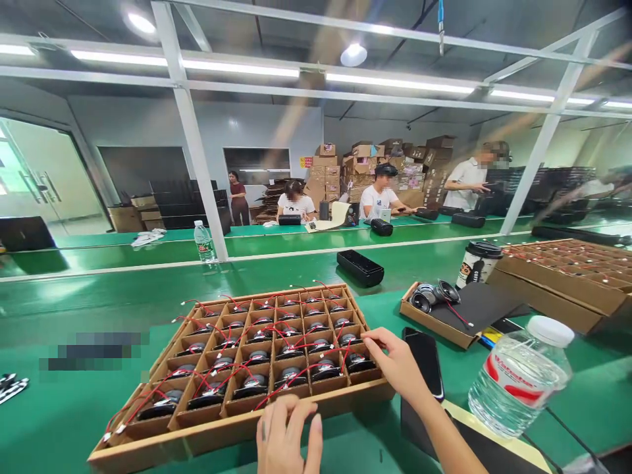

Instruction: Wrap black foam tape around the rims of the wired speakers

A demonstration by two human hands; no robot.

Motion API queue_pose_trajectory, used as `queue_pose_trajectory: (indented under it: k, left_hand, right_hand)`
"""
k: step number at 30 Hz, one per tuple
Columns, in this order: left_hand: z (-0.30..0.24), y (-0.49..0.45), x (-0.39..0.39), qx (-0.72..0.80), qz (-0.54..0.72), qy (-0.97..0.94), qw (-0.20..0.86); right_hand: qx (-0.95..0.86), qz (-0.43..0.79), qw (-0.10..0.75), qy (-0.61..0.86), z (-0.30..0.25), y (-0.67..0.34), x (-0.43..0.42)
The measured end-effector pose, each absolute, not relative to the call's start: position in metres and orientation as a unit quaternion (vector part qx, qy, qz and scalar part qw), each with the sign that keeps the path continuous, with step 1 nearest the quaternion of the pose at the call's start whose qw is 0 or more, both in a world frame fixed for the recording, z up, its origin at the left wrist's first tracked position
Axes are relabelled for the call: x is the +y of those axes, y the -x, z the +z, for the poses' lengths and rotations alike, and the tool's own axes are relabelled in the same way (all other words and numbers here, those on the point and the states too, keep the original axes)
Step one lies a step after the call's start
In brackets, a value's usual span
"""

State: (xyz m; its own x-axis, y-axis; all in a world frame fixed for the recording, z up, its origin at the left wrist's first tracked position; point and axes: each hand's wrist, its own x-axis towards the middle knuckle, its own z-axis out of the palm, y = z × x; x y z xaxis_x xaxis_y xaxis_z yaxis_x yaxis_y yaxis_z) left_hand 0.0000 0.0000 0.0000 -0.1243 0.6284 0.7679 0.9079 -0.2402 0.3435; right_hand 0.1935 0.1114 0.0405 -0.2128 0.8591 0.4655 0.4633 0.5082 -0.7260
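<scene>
Right grip (395,365) on tray (197,440), phone (425,366) beside

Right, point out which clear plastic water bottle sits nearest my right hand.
The clear plastic water bottle at the near right, by the right hand; the other bottle stands far back beside the white metal post.

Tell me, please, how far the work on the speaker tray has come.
Done: every visible cell of the cardboard tray holds a small speaker with red wires. In hand: the left hand rests on its front rim and the right hand touches its right corner. Possibly left: loose speakers lie in the small box to the right.
</scene>
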Motion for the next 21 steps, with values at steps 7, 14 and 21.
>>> queue_pose_trajectory:
  k: [7, 14, 21]
  left_hand:
    - [0.04, -0.008, 0.035, -0.662, -0.26, 0.656, 0.252]
    - [0.034, -0.007, 0.047, -0.645, -0.187, 0.685, 0.281]
    - [0.036, -0.012, 0.056, -0.683, -0.263, 0.652, 0.196]
  right_hand:
    - [-0.791, 0.206, 0.381, 0.433, 0.036, -0.186, 0.121]
    - [-0.824, 0.18, 0.298, 0.446, 0.045, -0.181, 0.13]
    - [-0.829, 0.17, 0.282, 0.452, 0.041, -0.179, 0.129]
